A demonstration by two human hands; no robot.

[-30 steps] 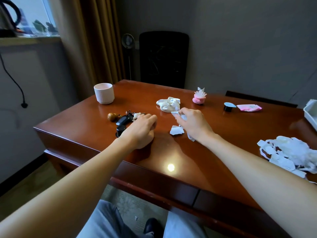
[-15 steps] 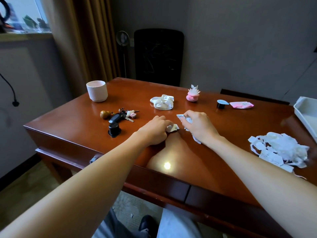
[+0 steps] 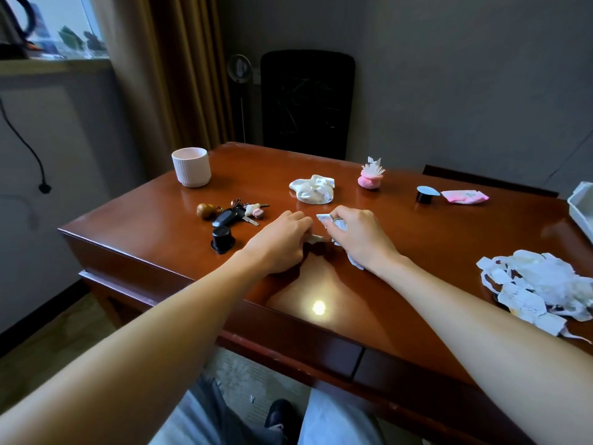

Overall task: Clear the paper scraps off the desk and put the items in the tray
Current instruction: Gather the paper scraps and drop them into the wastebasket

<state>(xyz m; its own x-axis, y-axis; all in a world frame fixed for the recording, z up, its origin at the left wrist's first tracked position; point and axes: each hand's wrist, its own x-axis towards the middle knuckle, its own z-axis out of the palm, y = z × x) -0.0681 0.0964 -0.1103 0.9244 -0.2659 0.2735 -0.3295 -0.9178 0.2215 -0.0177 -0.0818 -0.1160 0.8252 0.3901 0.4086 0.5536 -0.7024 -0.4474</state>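
**Both hands on scraps at mid-desk**

Your left hand (image 3: pixel 279 242) is down on the glossy reddish-brown wooden desk (image 3: pixel 433 245), fingers curled onto a small white paper scrap (image 3: pixel 316 239) mid-desk, towards the front edge. Your right hand (image 3: pixel 359 239), just beside it, grips a bunch of crumpled white paper scraps (image 3: pixel 324 217), bits poking out at both ends of the fist. A big heap of white paper cut-offs (image 3: pixel 539 284) lies by the right edge near the front. The white plastic tray (image 3: pixel 582 205) sits at that same edge, further back. Nearer the left edge are a bunch of keys with charms (image 3: pixel 234 213) and a small black cap (image 3: pixel 222 239).
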